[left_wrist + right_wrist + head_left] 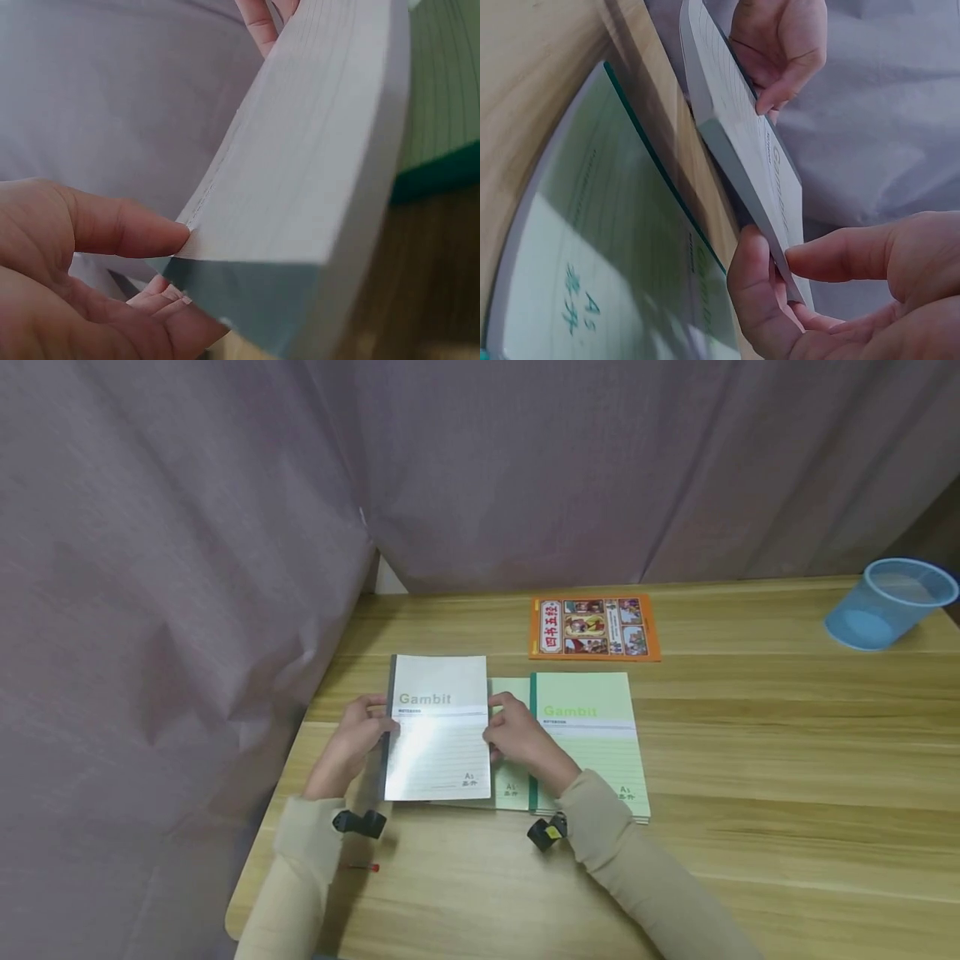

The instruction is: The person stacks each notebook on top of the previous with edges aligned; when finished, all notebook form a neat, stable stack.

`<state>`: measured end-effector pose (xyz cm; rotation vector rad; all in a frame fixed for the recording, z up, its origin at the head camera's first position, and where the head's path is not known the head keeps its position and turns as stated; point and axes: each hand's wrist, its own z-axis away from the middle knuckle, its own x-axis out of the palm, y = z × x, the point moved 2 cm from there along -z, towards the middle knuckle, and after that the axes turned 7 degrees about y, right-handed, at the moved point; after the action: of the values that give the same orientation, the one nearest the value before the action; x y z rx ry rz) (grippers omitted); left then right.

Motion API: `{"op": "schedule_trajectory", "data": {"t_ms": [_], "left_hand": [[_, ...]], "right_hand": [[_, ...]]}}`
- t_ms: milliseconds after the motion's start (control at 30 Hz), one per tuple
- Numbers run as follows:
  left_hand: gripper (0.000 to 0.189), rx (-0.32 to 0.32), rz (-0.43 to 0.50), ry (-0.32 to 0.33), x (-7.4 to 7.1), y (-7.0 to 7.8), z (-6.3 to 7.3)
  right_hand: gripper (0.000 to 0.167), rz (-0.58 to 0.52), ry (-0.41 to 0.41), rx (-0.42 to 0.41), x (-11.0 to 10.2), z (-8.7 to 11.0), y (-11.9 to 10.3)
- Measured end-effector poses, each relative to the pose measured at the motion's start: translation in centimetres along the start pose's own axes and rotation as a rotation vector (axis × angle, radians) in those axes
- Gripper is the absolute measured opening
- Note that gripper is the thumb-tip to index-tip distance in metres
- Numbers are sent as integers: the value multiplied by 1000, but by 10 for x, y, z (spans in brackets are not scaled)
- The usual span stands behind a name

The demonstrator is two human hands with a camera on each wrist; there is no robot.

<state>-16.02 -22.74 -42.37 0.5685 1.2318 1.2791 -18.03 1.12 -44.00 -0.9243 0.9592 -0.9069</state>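
Observation:
Both hands hold a white Gambit notebook (438, 743) with a dark spine, raised over the table at the left. My left hand (354, 739) pinches its spine edge, thumb on the cover and fingers beneath. On the opposite edge, my right hand (519, 735) grips it between thumb and fingers, as the right wrist view also shows. Under and beside it lies a green notebook (512, 789), partly covered by the white one. A second green notebook (588, 760) with a dark green spine tops a small stack just right of it, behind my right wrist.
An orange picture book (594, 627) lies at the back of the wooden table (765, 735). A blue mesh bin (873, 610) stands at the far right. A red-tipped pen (366, 867) lies near my left sleeve. Grey curtains (525, 468) hang behind and left.

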Motion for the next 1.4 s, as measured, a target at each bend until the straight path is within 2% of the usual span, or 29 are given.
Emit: {"op": "schedule_trajectory", "data": {"t_ms": [300,667,933,1233,1400], "left_hand": [[62,7,23,-16,16,12,3],[57,12,43,-33,38,16,9],[57,55,66,-67,57,25,12],[55,46,108,-90,76,28,16],[54,67,107,-105,87,32,15]], "right_hand": [[61,44,-4,-21,-23,4,-2],[61,-33,-5,13,-45,9,4],[59,3,50,33,-65,12,10],[59,-1,53,40,-84,14,20],[59,-23,67,41,-94,16,23]]}}
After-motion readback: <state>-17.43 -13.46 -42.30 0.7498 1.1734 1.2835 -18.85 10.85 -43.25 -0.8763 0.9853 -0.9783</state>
